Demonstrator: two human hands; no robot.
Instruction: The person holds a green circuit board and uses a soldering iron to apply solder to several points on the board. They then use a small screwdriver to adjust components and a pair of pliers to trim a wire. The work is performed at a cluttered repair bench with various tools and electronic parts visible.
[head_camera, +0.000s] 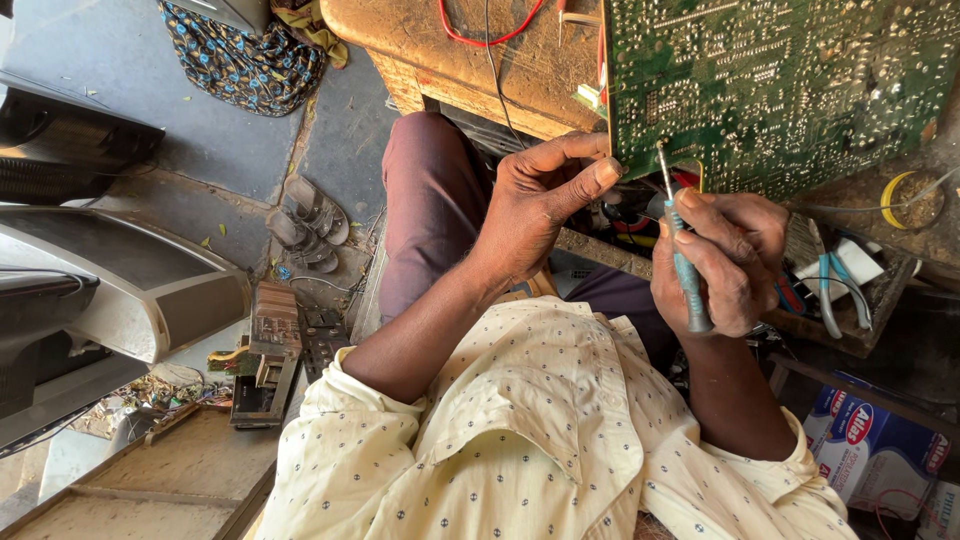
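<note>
- Right grip (722, 262) clenched on the teal-handled screwdriver (685, 270); I see its tip touching the green circuit board (780, 90) just above.
- Left grip (540, 205) pinches the board's lower edge beside it.

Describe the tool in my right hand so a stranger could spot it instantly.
Find the big green circuit board at the top right. Just below its lower edge, the right hand grips a slim screwdriver. Its pale teal handle and thin metal shaft touching the board set it apart.
</note>
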